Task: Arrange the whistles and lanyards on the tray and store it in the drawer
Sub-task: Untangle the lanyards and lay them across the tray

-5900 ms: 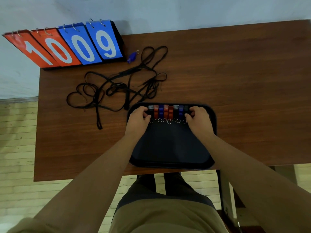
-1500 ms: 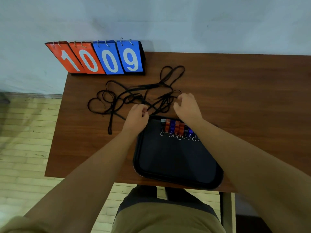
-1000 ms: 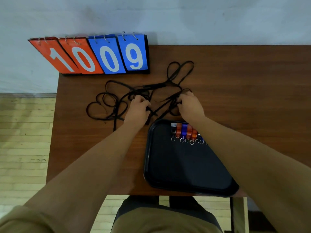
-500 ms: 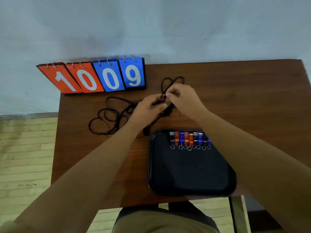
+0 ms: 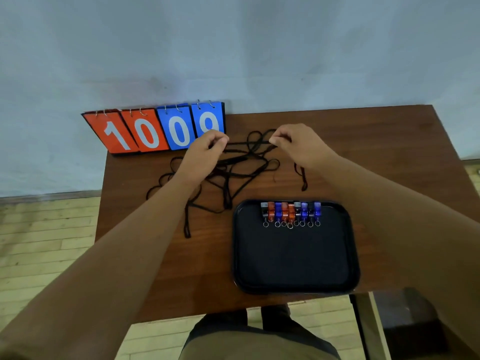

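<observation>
Hands have split since half a second ago: they were bunched together over the cords, now they are well apart with a cord stretched between them. Nearest, the tray (image 5: 293, 258) sits at the table (image 5: 389, 157) front edge, its floor mostly bare. The whistles (image 5: 291, 213) stand in one tight row along the tray's far wall, rings toward the person; that part looks done. Beyond the tray's far-left corner the lanyards (image 5: 233, 178) lie in a loose black tangle on the wood, none on the tray yet. Above the tangle the left hand (image 5: 205, 149) and the right hand (image 5: 298, 144) each pinch the lanyard strand (image 5: 249, 143) between curled fingertips and hold it taut. A loose end hangs below the right hand, seemingly the same cord. The scoreboard (image 5: 155, 131) stands at the back against the wall. Step in hand, I judge: pulling a single lanyard out of the knot. Next move calls for lifting it clear without dragging the rest, folding it and laying it on the bare tray floor. No drawer in view.
</observation>
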`<state>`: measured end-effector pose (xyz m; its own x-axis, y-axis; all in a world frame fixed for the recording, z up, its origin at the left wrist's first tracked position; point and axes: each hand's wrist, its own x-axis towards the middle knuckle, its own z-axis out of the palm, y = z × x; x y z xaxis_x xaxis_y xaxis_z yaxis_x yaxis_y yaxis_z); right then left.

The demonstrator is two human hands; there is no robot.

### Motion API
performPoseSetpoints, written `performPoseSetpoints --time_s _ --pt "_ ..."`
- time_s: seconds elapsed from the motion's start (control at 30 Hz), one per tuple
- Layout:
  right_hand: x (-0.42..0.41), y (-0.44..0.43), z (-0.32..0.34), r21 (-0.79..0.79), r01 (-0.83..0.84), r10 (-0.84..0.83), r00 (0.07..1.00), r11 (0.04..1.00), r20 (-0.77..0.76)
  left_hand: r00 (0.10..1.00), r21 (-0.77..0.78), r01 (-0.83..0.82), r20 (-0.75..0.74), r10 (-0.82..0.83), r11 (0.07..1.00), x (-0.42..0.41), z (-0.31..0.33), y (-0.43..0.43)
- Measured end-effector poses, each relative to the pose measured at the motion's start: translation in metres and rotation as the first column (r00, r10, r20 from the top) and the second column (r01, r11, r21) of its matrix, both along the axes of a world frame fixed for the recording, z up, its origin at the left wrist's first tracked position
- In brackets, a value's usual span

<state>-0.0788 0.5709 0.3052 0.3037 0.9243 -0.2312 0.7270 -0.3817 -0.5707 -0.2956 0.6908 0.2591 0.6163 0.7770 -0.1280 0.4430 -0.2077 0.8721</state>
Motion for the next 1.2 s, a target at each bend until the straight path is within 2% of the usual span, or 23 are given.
performPoseSetpoints --time_s 0.17,0.33,0.4,0.47,0.5,0.53,0.57,0.63,0.7,0.77,0.93,1.03,1.2 --pt "0.004 -0.021 0.021 -0.002 0.028 -0.028 0.999 1.0 0.036 0.996 0.122 -0.007 -0.087 0.017 0.993 -0.009 0.016 0.002" --pt "0.015 -0.048 0.032 -0.03 0.068 -0.066 0.994 0.997 0.088 0.991 0.127 -0.048 -0.119 0.063 0.991 -0.008 0.041 -0.005" --pt "0.02 -0.059 0.035 -0.073 0.07 -0.062 0.993 0.995 0.097 0.995 -0.077 -0.095 0.011 0.097 0.992 0.001 0.054 -0.016" --pt "0.026 -0.07 0.036 -0.129 0.046 -0.032 0.994 0.991 0.109 0.969 -0.353 -0.058 0.207 0.138 0.934 0.012 0.069 -0.032" --pt "0.031 -0.076 0.036 -0.143 0.038 -0.022 0.993 0.989 0.115 0.95 -0.422 0.0 0.284 0.133 0.907 0.017 0.076 -0.04" --pt "0.035 -0.082 0.037 -0.147 0.036 -0.018 0.993 0.989 0.121 0.945 -0.425 0.047 0.313 0.098 0.904 0.023 0.081 -0.047" --pt "0.041 -0.089 0.037 -0.144 0.037 -0.019 0.992 0.989 0.123 0.958 -0.374 0.069 0.283 0.043 0.925 0.028 0.087 -0.053" --pt "0.053 -0.105 0.037 -0.137 0.053 -0.036 0.992 0.989 0.124 0.993 -0.162 0.066 0.106 -0.049 0.985 0.038 0.092 -0.065" --pt "0.067 -0.126 0.033 -0.133 0.082 -0.066 0.99 0.988 0.122 0.997 0.008 0.045 -0.061 -0.044 0.999 0.045 0.088 -0.075" --pt "0.082 -0.147 0.027 -0.124 0.11 -0.097 0.989 0.986 0.108 0.985 0.099 0.051 -0.17 -0.033 0.994 0.048 0.075 -0.085" --pt "0.108 -0.191 -0.001 -0.165 0.094 -0.075 0.99 0.982 0.118 0.939 0.138 0.092 -0.34 -0.041 0.986 0.049 0.039 -0.115" --pt "0.113 -0.208 -0.028 -0.181 0.044 -0.009 0.982 0.982 0.188 0.92 0.104 -0.024 -0.386 0.063 0.994 0.046 0.013 -0.142" --pt "0.099 -0.235 -0.076 -0.174 0.021 0.003 0.99 0.985 0.139 0.89 0.051 -0.142 -0.43 0.15 0.989 0.019 -0.037 -0.176"
